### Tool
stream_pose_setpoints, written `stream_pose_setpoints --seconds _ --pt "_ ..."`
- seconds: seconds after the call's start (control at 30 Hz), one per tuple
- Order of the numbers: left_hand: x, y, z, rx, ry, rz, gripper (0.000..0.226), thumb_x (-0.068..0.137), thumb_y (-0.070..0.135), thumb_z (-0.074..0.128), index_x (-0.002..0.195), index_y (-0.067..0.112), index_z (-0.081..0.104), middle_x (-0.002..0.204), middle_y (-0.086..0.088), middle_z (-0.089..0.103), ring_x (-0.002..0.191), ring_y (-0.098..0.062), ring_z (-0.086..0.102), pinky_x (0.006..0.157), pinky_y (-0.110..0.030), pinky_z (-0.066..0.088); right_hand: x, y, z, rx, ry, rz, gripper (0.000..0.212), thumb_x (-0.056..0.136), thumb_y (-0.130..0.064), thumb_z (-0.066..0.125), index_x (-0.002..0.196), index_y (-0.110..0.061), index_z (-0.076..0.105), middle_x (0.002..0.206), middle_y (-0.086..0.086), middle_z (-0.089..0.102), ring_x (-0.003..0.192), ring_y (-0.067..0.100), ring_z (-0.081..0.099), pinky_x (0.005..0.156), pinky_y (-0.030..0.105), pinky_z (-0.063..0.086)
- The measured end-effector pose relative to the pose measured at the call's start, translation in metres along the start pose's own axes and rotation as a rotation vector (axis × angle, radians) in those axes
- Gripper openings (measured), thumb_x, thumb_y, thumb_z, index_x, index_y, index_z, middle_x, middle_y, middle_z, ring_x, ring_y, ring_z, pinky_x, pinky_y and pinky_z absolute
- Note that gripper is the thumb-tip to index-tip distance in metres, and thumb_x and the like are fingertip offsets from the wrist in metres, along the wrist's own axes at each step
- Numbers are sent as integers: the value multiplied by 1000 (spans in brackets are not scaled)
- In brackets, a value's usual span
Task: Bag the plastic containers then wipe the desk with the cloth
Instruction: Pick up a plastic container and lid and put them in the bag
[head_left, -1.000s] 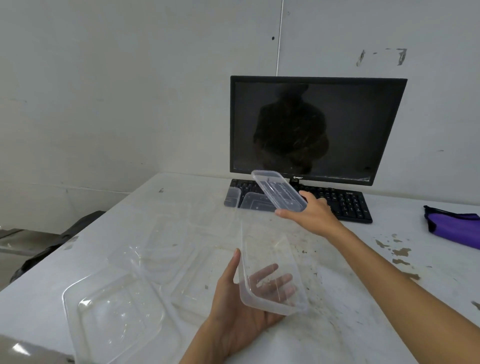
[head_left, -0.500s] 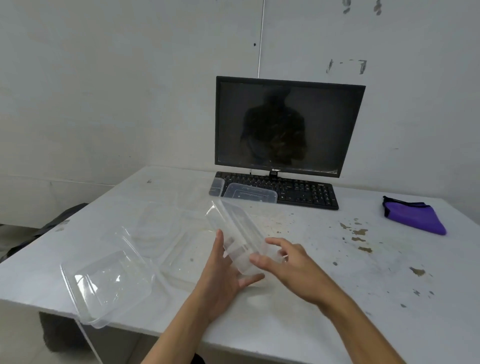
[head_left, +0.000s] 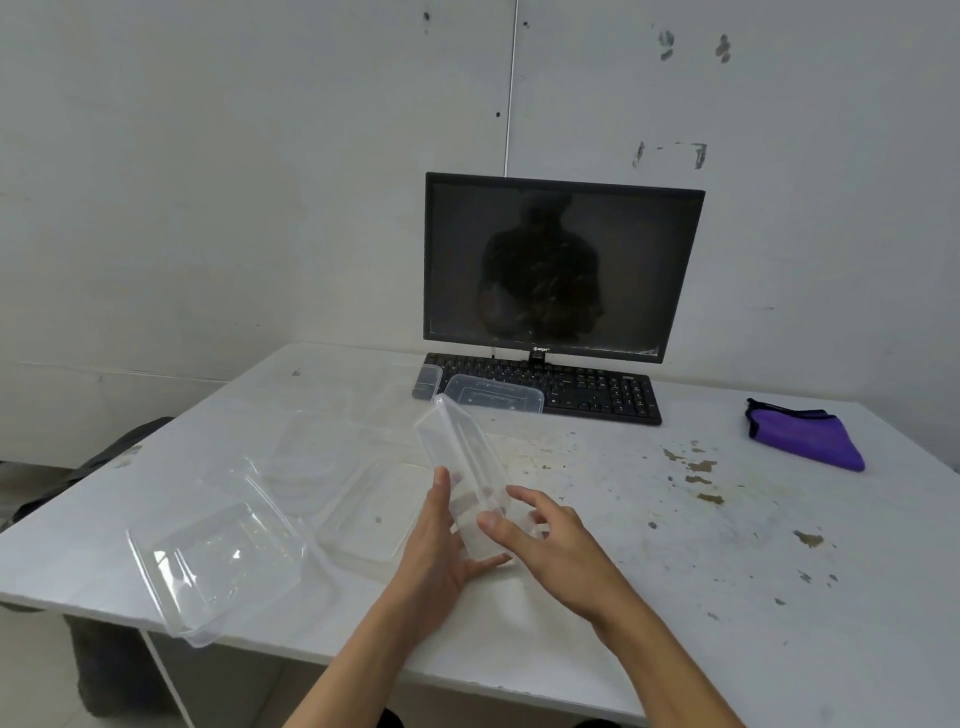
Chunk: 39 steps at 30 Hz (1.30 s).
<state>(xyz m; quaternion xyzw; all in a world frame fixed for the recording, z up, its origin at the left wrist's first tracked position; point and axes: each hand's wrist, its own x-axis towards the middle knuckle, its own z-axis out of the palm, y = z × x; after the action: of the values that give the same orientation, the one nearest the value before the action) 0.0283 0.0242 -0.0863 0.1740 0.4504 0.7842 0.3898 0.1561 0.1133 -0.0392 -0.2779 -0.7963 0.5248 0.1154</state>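
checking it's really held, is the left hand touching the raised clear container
Touching. The head view shows the left hand with its thumb against the side of the clear container and fingers under its lower end.

Your white desk (head_left: 675, 571) carries clear containers (head_left: 218, 561) near left, a keyboard (head_left: 597, 395) and monitor (head_left: 561, 270) far, purple cloth (head_left: 805, 436) far right.

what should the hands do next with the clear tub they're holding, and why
Probably reach the right hand to the clear tub on the keyboard to stack with the held container, which the left hand grips. More containers lie loose on the desk, so gathering them first seems sensible.
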Motion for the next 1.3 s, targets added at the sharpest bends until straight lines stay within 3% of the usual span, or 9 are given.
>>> stream_pose_setpoints --seconds 0.17,0.27,0.37,0.47,0.63,0.77,0.9,1.2,1.3 --pt "-2 1 4 -9 -8 2 78 80 68 46 143 23 46 118 -3 75 108 -26 72 87 -53 58 0 0 2 27 3 7 81 72 -76 66 144 -47 42 147 -2 35 130 16 43 100 33 41" --pt "-3 -2 5 33 11 -9 76 77 69 46 141 29 47 128 1 68 122 -24 63 78 -42 61 1 -1 5 -14 32 5 82 74 -72 69 145 -45 39 143 -3 33 128 15 43 96 30 40" --pt "-7 -4 8 116 -22 3 78 68 79 61 134 37 51 137 12 59 130 -15 55 84 -34 59 2 4 12 -71 122 -14 94 66 -75 73 145 -44 34 140 -6 29 121 9 40 93 25 38" --pt "-8 -5 6 87 -4 8 63 77 61 71 129 27 59 135 8 64 126 -17 60 91 -38 58 3 11 16 -77 160 -36 103 56 -82 69 145 -45 34 137 -8 26 126 11 40 100 28 41" --pt "-9 3 2 -89 17 -50 67 88 52 60 139 9 50 133 -13 66 119 -34 66 84 -44 61 9 24 14 77 273 -84 52 98 -56 42 147 -40 34 137 -6 41 110 3 51 98 33 47" --pt "-10 3 3 -97 -17 -81 69 85 49 49 137 4 54 129 -16 69 116 -36 67 80 -41 62 14 28 12 208 286 19 46 106 -47 26 147 -32 43 97 4 67 76 14 63 70 30 53" --pt "-10 3 1 -103 -29 -88 65 90 47 48 135 0 54 128 -20 68 116 -38 67 87 -45 61 14 28 11 299 237 21 47 108 -44 27 131 -23 62 67 5 56 58 9 53 55 24 45" --pt "-30 10 0 3 -43 -54 59 93 47 58 142 15 46 135 -9 66 119 -35 66 93 -44 59 5 21 12 374 269 7 39 107 -42 32 123 -23 62 88 11 63 68 16 62 61 28 53" --pt "-46 22 -9 57 -23 2 49 93 31 64 137 12 52 131 -11 68 116 -35 68 86 -42 61 -1 15 16 373 193 -16 32 105 -41 40 115 -22 64 99 9 66 78 20 67 72 36 56"
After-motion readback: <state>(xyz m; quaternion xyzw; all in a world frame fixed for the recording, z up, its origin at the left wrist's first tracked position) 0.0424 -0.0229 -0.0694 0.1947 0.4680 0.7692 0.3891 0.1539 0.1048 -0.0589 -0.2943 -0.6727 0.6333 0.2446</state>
